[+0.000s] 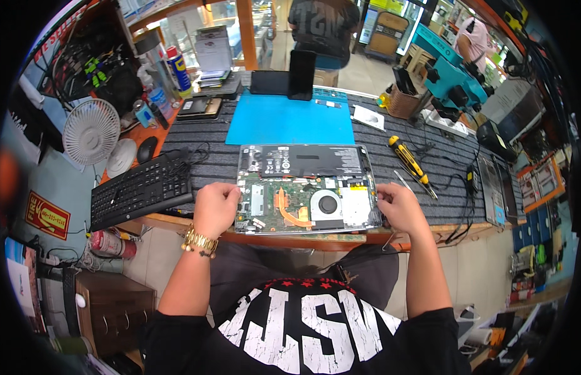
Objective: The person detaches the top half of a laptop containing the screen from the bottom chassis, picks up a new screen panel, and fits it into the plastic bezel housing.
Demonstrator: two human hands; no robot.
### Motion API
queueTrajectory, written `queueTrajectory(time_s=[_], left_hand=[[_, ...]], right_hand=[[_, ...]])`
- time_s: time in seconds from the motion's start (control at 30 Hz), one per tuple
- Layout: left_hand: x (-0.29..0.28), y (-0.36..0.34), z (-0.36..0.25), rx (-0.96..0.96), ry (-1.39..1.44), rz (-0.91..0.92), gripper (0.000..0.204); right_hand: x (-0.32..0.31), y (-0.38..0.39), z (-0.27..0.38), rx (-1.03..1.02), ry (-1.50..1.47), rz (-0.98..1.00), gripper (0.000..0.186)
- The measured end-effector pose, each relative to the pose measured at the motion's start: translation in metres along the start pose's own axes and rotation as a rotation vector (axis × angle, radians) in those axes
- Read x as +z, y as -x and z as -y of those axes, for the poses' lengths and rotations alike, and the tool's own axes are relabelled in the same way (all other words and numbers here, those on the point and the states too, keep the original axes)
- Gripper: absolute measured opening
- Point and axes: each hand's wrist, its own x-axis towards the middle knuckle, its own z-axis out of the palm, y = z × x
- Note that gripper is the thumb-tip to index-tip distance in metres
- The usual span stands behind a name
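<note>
Left fingers (232, 192): curled close together at the left edge of the open laptop (306, 187); whether that edge is pinched or merely touched cannot be told.
Right fingers (384, 194): bent inward at the opposite edge; a firm pinch cannot be confirmed here either.
Laptop: laid, insides exposed, at the near edge of the worktop (197, 134); a drop toward the lap could be caused by a careless tug.
Fan (328, 205): uncovered; its blades could be jammed by a stray screw.
Copper heat pipe (287, 212): could be bent if pressed by a slipping thumb.
Battery (325, 160): set along the far side; a short could be caused by metal laid across its contacts.
Yellow-black screwdriver (408, 159): laid to the right, near loose cables (460, 206); it could be rolled away if they were snagged.
Blue mat (290, 122): placed just beyond; the dark phone (301, 75) at its far edge could be knocked if the laptop were shoved.
</note>
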Motion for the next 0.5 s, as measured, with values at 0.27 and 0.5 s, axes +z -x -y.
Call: queueTrajectory(time_s=[0.27, 0.5], left_hand=[[0.006, 0.036, -0.016, 0.195, -0.114, -0.009, 0.02], [-0.006, 0.047, -0.004, 0.406, -0.022, -0.037, 0.036]], right_hand=[[-0.023, -0.018, -0.007, -0.028, 0.212, 0.038, 0.036], [-0.023, 0.03, 0.079, -0.347, 0.463, -0.497, 0.026]])
